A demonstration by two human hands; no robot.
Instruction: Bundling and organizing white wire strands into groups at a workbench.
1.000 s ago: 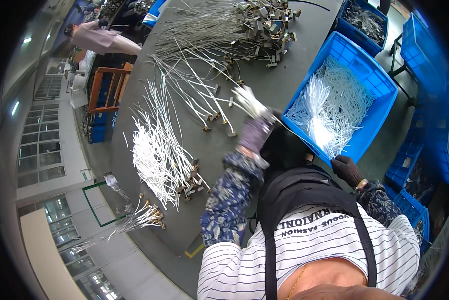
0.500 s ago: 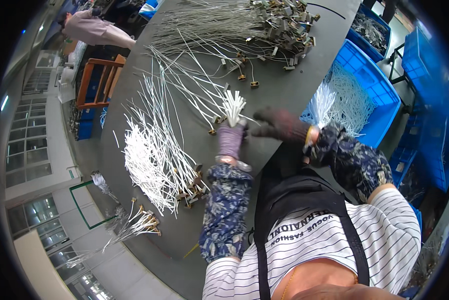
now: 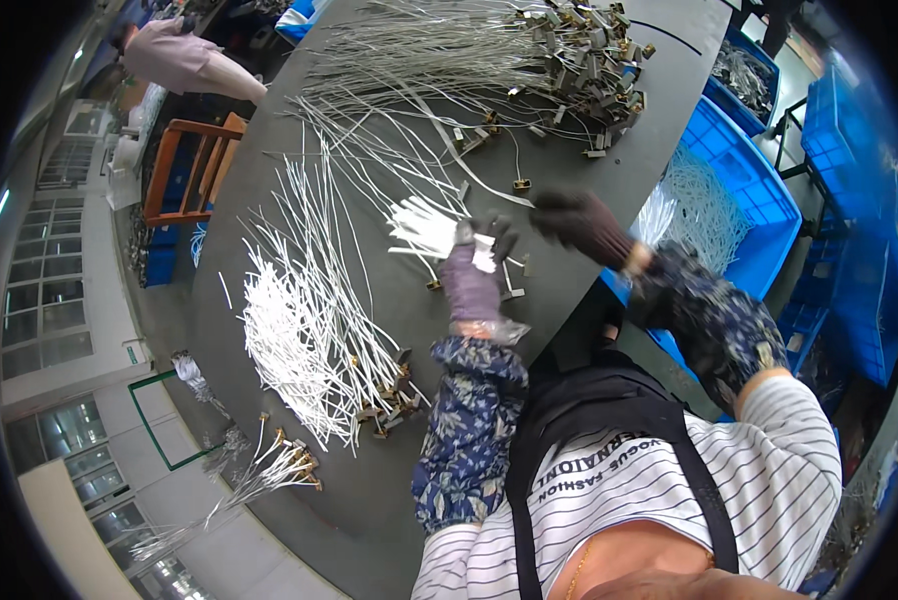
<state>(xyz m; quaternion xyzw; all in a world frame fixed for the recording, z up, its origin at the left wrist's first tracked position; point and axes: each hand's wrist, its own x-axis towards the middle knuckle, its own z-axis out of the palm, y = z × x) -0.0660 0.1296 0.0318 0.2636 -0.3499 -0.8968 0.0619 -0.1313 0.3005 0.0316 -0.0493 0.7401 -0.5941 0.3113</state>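
Observation:
My left hand (image 3: 474,275), in a purple glove, grips a short bundle of white tubes (image 3: 424,228), whose ends point left over the table. Some fingers curl over the bundle's near end. To its right, my right hand (image 3: 579,225), in a dark maroon glove, is closed at the fingertips on the end of a pale grey wire (image 3: 484,183). That wire runs back and left toward a large pile of grey wires with metal connectors (image 3: 589,75). A few white wires with small brass-coloured connectors lie beside and under the left hand.
A heap of white wires (image 3: 289,335) lies on the dark table (image 3: 369,510) to the left, with a smaller bunch (image 3: 284,462) near the table's edge. A blue crate (image 3: 769,225) of clear strands stands at the right. Another person (image 3: 174,55) is at the far left.
The tube bundle in my left hand has tipped from upright to pointing left. My right hand has moved slightly back and right, and a grey wire now stretches from the pile to its fingertips.

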